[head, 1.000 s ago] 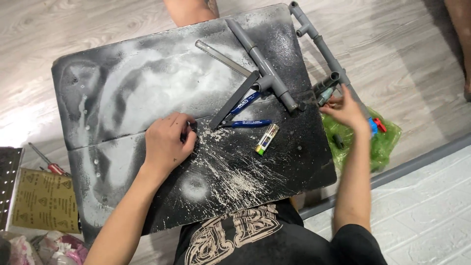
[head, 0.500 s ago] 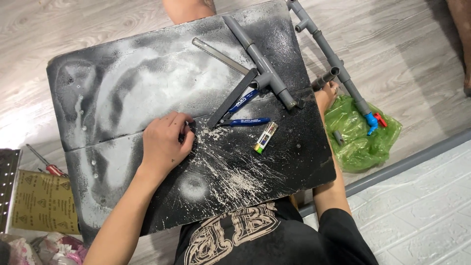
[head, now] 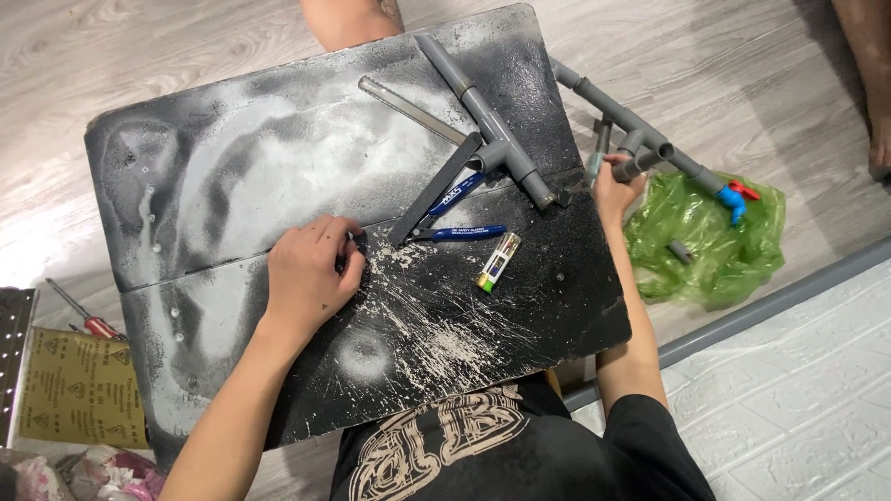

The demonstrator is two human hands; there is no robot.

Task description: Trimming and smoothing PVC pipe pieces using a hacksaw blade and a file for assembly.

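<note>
My left hand (head: 311,274) rests on the black, dust-streaked board (head: 232,186), its fingers curled over a small dark object that I cannot make out. Beyond the board's right edge, my right hand (head: 614,186) grips the end of a grey pipe assembly (head: 640,139) lying on the floor. This assembly ends in a blue and red valve (head: 735,197). Another grey pipe with a tee fitting (head: 492,130) lies on the board. Beside it are blue-handled pliers (head: 445,199), a flat grey bar (head: 408,107) and a small lighter (head: 498,262).
A green plastic bag (head: 724,246) with a pipe piece sits on the wood floor at right. A sheet of sandpaper (head: 79,385) and a red screwdriver (head: 83,320) lie at left. White dust covers the board's middle. A bare leg (head: 868,83) shows at the far right.
My right hand dropped below the board's edge, then came back up to the grey pipe assembly on the floor. The left hand stayed in place on the board.
</note>
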